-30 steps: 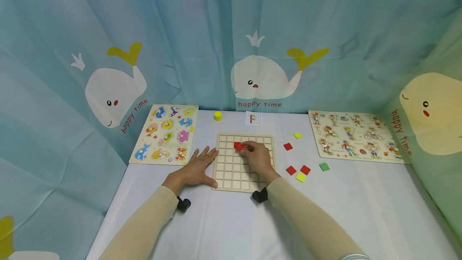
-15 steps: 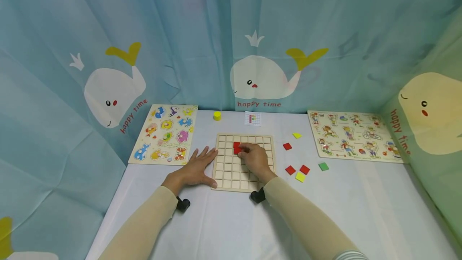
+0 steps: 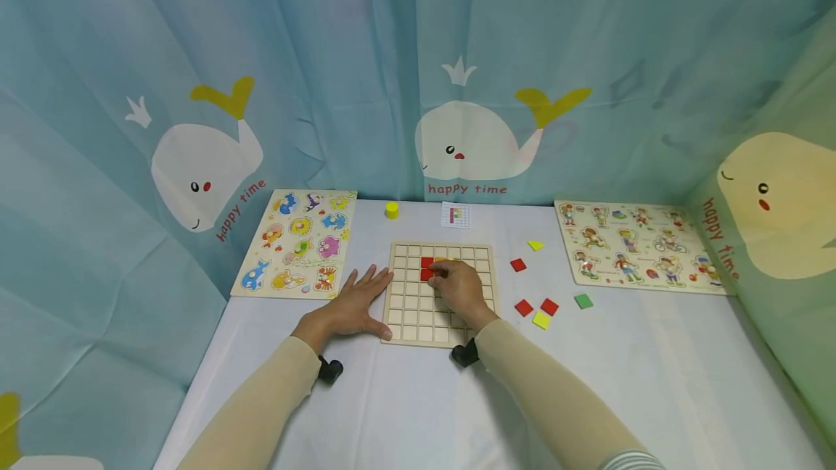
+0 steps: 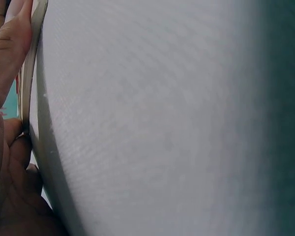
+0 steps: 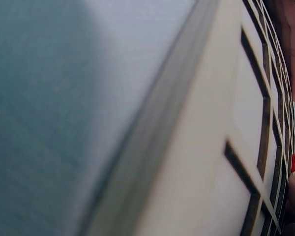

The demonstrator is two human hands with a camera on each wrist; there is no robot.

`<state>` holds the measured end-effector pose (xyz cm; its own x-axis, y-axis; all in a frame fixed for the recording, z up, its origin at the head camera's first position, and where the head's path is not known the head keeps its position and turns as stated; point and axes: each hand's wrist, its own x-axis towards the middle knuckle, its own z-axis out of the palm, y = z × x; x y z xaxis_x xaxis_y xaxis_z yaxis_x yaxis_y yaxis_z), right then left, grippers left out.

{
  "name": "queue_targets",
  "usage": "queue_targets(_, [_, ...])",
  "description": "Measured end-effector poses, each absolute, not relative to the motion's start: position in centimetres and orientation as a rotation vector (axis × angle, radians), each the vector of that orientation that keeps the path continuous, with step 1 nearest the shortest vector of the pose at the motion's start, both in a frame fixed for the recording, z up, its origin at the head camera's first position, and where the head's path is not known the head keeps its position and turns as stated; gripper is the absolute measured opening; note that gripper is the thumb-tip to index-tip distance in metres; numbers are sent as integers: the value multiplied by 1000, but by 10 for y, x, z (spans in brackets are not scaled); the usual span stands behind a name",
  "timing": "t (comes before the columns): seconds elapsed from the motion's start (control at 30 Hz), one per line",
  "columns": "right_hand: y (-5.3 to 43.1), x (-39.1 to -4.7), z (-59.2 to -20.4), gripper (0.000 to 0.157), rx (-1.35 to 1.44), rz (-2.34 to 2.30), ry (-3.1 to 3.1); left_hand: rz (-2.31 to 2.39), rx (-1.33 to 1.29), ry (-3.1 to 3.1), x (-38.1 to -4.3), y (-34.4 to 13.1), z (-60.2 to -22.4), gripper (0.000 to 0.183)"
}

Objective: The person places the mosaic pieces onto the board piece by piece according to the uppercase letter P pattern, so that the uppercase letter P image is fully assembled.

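A wooden grid board (image 3: pixel 408 314) lies flat on the white table. My left hand (image 3: pixel 351 308) rests at its left side, fingers spread, with fingertips and thumb touching the edge; the left wrist view shows the thumb (image 4: pixel 10 54) against the board's edge (image 4: pixel 30 73). My right hand (image 3: pixel 462 289) is over the grid, thumb and index finger at a red tile (image 3: pixel 426 275) that lies in a cell. Directly above it sits another red tile (image 3: pixel 427 262). Slivers of yellow show beside the hand, which hides much of the grid's middle.
Right of the board lie loose tiles: red (image 3: pixel 518 265), yellow (image 3: pixel 535 245) and green (image 3: pixel 583 301) among them. A pattern card (image 3: pixel 456 215) and a yellow cylinder (image 3: pixel 392 209) are behind. Picture puzzles stand left (image 3: pixel 307 238) and right (image 3: pixel 640 238); a curtain (image 3: pixel 366 56) encloses the table.
My right hand has brought the red tile down into the cell below the first red one and shifted slightly left. My left hand has stayed on the board's edge.
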<state>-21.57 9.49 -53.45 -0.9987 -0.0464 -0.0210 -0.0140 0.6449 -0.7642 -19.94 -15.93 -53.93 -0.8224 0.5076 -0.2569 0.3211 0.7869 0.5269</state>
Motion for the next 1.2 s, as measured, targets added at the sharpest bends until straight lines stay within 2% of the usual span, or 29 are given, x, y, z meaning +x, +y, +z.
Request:
queue_targets(0.6, [96, -215, -532, 29, -40, -1298, 2780, 691, 633, 2581, -198, -159, -537, 125])
queue_targets(1.2, [112, -220, -527, 33, -65, -1537, 2658, 696, 640, 2582, -199, -159, -537, 123])
